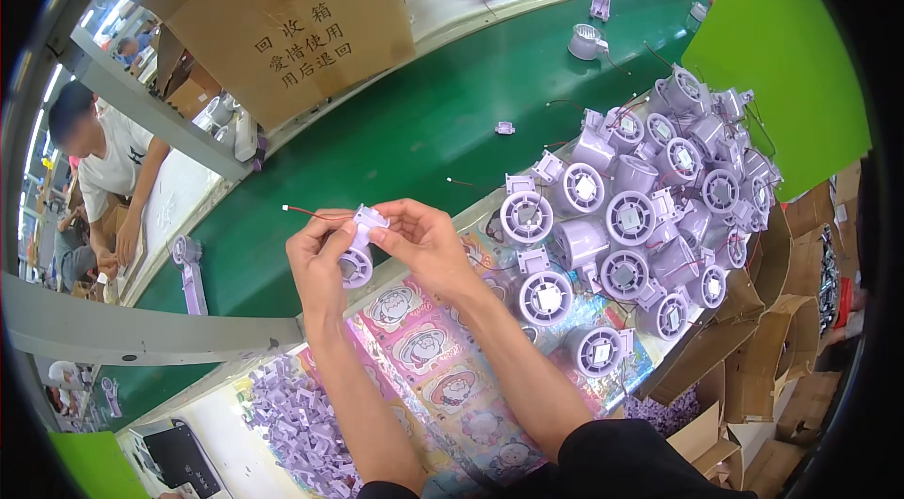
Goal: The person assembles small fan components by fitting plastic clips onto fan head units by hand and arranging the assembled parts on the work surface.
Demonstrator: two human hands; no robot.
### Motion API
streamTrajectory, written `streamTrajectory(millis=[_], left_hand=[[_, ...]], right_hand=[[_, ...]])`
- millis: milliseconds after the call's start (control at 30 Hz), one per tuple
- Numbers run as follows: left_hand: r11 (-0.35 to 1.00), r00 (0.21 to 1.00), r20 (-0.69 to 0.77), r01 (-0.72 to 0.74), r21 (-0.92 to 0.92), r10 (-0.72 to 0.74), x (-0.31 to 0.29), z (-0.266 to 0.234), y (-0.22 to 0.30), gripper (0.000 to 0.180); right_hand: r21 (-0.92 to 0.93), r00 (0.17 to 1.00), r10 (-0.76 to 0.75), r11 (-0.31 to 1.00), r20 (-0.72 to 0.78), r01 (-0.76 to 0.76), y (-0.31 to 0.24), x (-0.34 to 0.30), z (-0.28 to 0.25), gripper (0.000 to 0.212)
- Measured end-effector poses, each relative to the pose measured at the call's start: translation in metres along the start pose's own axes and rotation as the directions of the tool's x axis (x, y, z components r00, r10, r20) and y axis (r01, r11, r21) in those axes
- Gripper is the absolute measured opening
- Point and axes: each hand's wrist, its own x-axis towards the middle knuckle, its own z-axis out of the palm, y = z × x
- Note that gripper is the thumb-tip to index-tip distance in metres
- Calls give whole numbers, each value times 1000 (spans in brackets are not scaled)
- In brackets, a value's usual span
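Note:
Both hands meet over the worktop at the edge of the green belt, holding one lilac fan head (356, 271) between them. Its round grille faces down toward me, and a small lilac bracket (367, 221) sits at its upper end. My left hand (318, 264) grips the left side, thumb on the part near the bracket. My right hand (428, 249) pinches the bracket from the right with thumb and fingers. A thin red wire (315, 213) with a white plug sticks out left above my left hand. Whether the bracket is fully seated cannot be made out.
A large heap of lilac fan heads (629, 217) with trailing wires lies to the right. Small lilac brackets (292, 424) are piled at lower left. Along the far side runs a green conveyor belt (395, 155), beside a cardboard box (292, 19). Another person (113, 160) works at left.

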Motion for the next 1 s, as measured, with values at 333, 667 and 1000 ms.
streamTrajectory(millis=[333,667,1000], left_hand=[[993,959,-271,-101,-57,82,-16,16,57,18],[896,787,550,8,443,-279,-29,66,24,12],[571,924,355,-369,733,141,-19,98,-13,8]], right_hand=[[-219,999,-9,976,31,16,20,-2,15,35],[-781,924,-154,497,350,379,80,-39,54,21],[-764,903,-237,481,359,430,73,-29,50,12]])
